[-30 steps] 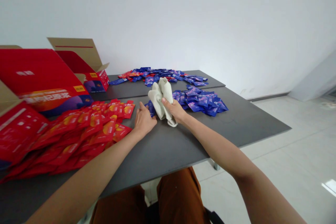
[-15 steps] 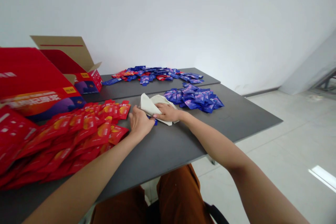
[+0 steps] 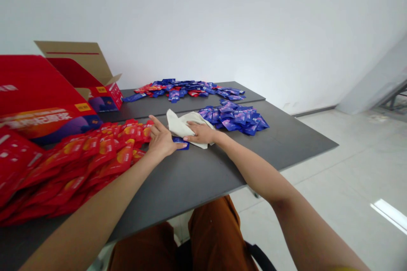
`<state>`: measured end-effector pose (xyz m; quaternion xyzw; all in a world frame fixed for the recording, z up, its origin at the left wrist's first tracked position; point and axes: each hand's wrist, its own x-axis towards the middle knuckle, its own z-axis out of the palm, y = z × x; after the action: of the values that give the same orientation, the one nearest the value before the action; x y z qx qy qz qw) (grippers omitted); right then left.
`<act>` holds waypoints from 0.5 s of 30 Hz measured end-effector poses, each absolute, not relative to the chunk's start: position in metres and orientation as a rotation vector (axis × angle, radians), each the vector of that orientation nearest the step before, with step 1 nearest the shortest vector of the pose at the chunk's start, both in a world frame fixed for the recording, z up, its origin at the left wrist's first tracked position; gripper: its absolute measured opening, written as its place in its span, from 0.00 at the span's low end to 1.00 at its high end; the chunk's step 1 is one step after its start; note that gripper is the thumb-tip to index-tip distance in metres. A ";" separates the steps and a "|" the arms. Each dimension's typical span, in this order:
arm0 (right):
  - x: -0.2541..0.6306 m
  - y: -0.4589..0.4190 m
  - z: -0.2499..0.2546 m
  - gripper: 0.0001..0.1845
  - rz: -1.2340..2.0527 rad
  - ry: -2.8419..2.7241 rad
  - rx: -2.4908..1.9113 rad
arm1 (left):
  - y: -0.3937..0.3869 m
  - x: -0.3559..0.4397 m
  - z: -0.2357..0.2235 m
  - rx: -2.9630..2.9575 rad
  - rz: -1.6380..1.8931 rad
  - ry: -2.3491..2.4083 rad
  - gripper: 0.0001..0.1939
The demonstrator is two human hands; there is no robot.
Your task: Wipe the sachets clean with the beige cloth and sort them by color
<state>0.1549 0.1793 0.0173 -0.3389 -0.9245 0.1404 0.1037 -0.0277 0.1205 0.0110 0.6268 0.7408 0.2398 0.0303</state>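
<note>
A cream cloth bag (image 3: 182, 123) lies flat on the grey table (image 3: 286, 144). My right hand (image 3: 201, 133) rests palm down on the bag, fingers stretched out. My left hand (image 3: 161, 139) sits just left of it, fingers spread, its thumb on a blue packet (image 3: 181, 141) that pokes out from under the bag. A heap of red packets (image 3: 89, 156) lies right beside my left hand.
A pile of blue packets (image 3: 235, 118) lies right of the bag. A mixed blue and red pile (image 3: 184, 87) sits on the far table. Open red cardboard boxes (image 3: 47, 97) stand at the left. The table's front edge runs near my knees; tiled floor lies at the right.
A second ago my right hand held the bag up off the table. It has since laid it flat. My left hand has opened and shifted slightly left.
</note>
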 end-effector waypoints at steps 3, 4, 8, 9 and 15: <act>0.161 0.180 0.018 0.31 0.517 -2.752 -0.888 | 0.110 -0.024 0.014 1.885 0.780 2.323 0.79; 0.164 0.180 0.019 0.29 0.590 -2.759 -0.828 | 0.107 -0.023 0.015 1.895 0.802 2.315 0.79; 0.170 0.174 0.024 0.26 0.806 -2.727 -0.746 | 0.102 -0.024 0.018 1.913 0.797 2.264 0.78; 0.170 0.173 0.025 0.26 0.809 -2.728 -0.770 | 0.102 -0.025 0.019 1.916 0.784 2.252 0.78; 0.158 0.167 0.025 0.29 0.580 -2.786 -0.748 | 0.106 -0.028 0.023 1.978 0.815 2.172 0.80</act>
<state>0.1576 0.1670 0.0247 -0.2529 -0.9422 0.1960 0.0993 -0.0280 0.1061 0.0235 0.6482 0.7116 0.2669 0.0463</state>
